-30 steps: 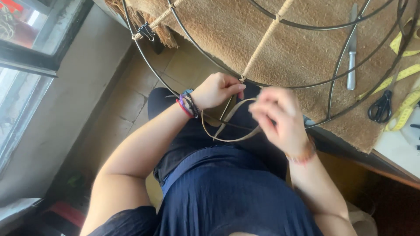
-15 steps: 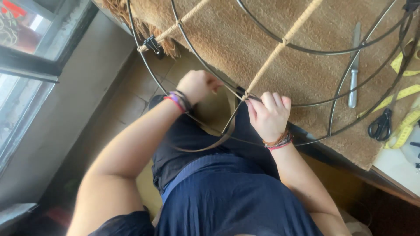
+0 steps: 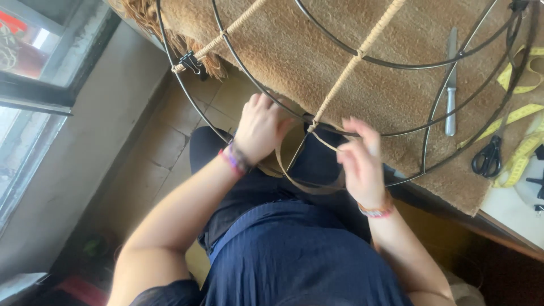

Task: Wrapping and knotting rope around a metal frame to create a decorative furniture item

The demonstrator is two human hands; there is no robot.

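Note:
A large black wire frame (image 3: 238, 62) of rings and ribs lies over a brown mat (image 3: 317, 51) on the table edge and reaches over my lap. One rib (image 3: 357, 56) is wrapped in tan cane strip. My left hand (image 3: 259, 127) grips the frame's lower ring beside that rib's end. My right hand (image 3: 360, 164) pinches the loose tan cane strip (image 3: 309, 184), which loops down under the frame between both hands.
A black binder clip (image 3: 191, 61) clamps another wrapped rib at the frame's left. On the mat lie a metal knife (image 3: 450, 85), black scissors (image 3: 487, 158) and a yellow tape measure (image 3: 518, 116). A window and grey wall stand at left.
The view has shifted, so the frame sits lower right. My right hand has drawn back from the rib's end, pulling the strip out; my left hand stays on the ring.

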